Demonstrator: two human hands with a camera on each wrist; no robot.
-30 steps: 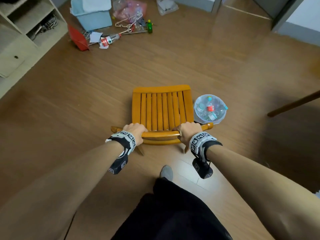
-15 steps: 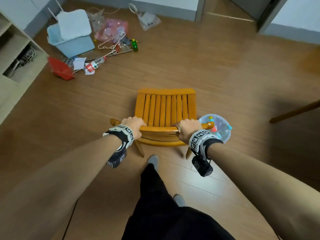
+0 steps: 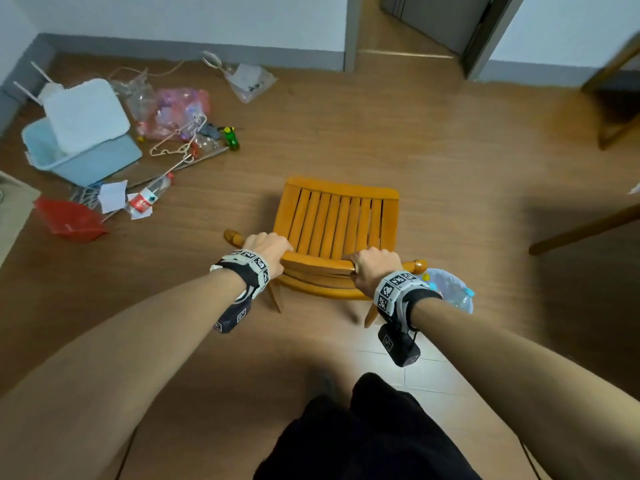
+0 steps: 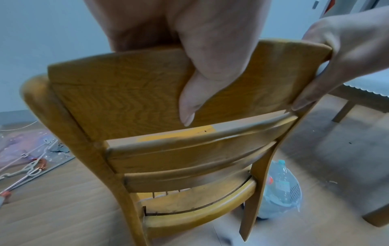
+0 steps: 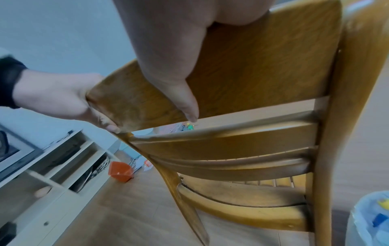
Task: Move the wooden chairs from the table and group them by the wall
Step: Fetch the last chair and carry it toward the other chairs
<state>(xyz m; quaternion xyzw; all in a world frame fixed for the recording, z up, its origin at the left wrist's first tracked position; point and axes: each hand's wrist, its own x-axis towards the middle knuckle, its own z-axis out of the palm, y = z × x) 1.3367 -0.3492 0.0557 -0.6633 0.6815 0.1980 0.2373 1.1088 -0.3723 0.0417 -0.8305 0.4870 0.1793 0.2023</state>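
A wooden chair (image 3: 334, 233) was held by its top rail on open floor, short of the far wall (image 3: 194, 19) — left hand (image 3: 268, 249) and right hand (image 3: 375, 268) both wrapped round it. A bin (image 3: 450, 289) just beside its right rear leg risked being knocked; floor clutter (image 3: 173, 133) lay ahead.

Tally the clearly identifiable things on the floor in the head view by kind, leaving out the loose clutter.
Wooden chair, gripped by the left hand and the right hand: 1
Blue bin: 1
Red dustpan: 1
Clear bottle with red label: 1
Green bottle: 1
Bag of bottles: 1
Total: 6
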